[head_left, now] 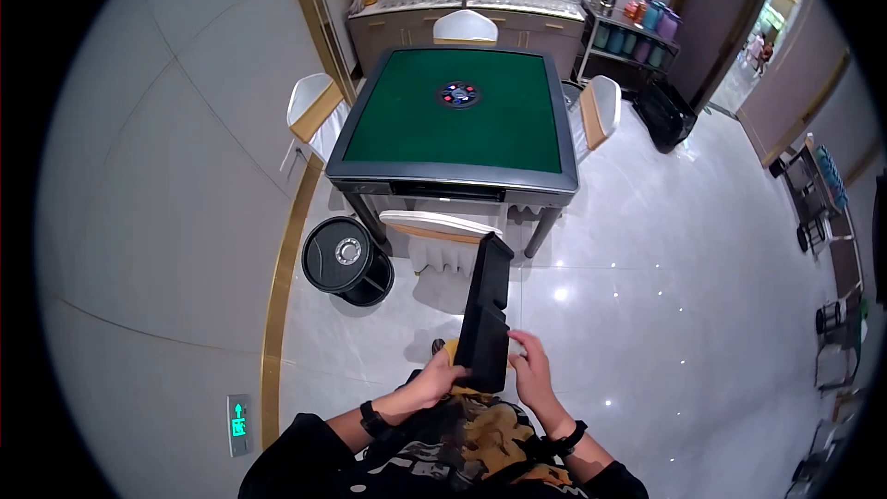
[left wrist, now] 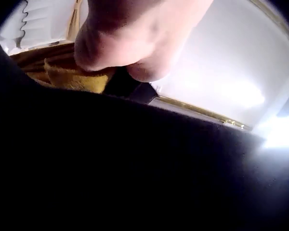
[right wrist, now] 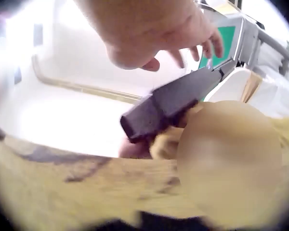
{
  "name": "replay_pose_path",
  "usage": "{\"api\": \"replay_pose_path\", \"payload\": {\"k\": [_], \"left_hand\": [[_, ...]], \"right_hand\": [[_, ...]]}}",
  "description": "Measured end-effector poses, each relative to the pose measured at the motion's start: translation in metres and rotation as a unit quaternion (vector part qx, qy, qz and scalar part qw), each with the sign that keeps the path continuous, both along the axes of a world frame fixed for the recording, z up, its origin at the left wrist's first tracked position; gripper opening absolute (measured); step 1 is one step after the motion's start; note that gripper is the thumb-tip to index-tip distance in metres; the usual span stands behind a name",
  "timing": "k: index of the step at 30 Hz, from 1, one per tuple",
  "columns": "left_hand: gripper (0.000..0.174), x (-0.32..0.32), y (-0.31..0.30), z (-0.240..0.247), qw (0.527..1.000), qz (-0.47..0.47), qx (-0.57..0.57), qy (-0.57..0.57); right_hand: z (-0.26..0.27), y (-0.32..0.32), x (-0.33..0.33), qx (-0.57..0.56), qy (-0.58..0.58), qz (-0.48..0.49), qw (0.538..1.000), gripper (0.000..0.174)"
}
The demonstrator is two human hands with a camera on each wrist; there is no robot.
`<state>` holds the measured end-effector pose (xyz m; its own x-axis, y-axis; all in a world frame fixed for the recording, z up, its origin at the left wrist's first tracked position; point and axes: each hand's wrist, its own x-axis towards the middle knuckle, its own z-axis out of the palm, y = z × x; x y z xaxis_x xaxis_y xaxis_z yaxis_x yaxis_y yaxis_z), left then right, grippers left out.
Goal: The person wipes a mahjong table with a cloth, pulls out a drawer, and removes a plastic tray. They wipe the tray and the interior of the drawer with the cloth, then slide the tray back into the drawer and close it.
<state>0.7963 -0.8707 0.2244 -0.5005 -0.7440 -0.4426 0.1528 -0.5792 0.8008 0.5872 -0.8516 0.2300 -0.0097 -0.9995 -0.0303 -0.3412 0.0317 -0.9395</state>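
Observation:
A long black box [head_left: 483,314], like a narrow open tray with a stepped side, is tilted in front of the body. My left hand [head_left: 436,381] grips its near left end, thumb over the edge. Yellow cloth [left wrist: 77,79] shows beneath that hand in the left wrist view, bunched against the box. On the other side, my right hand [head_left: 533,377] is by the box's right edge, fingers loosely bent and fingertips close to it. The right wrist view shows this hand [right wrist: 154,33] above the box [right wrist: 168,101] with its fingers apart and nothing in them.
Ahead stands a mahjong table [head_left: 397,120] with a green top, white chairs around it and one chair [head_left: 443,225] on the near side. A round black side stand [head_left: 337,259] is at the left by the wall. Black bag [head_left: 663,115] and shelf of flasks [head_left: 628,37] are at the back right.

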Motion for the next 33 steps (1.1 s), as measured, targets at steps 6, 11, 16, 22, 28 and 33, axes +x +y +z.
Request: {"api": "replay_pose_path", "payload": {"k": [6, 11, 16, 22, 28, 33], "left_hand": [[0.046, 0.048, -0.058, -0.017, 0.919, -0.051, -0.331, -0.207], [0.044, 0.072, -0.096, -0.008, 0.927, -0.023, -0.309, -0.210], [0.029, 0.099, -0.128, -0.050, 0.960, -0.044, -0.231, -0.153], [0.016, 0.121, -0.162, -0.058, 0.974, 0.119, -0.122, -0.148], [0.019, 0.112, -0.192, -0.047, 0.955, 0.225, 0.026, -0.193], [0.023, 0.083, -0.216, -0.043, 0.938, 0.257, 0.054, -0.224]], "right_hand": [[0.016, -0.096, 0.083, 0.084, 0.141, 0.039, 0.986, 0.061], [0.001, -0.167, 0.084, 0.058, 0.108, 0.090, 0.988, 0.047], [0.011, -0.286, 0.056, -0.110, 0.296, 0.139, 0.938, 0.045], [-0.088, -0.435, 0.035, -0.032, 0.432, 0.224, 0.873, 0.043], [-0.204, -0.531, 0.035, -0.033, 0.427, 0.267, 0.863, 0.044], [-0.217, -0.560, 0.041, -0.027, 0.386, 0.257, 0.886, 0.042]]}}
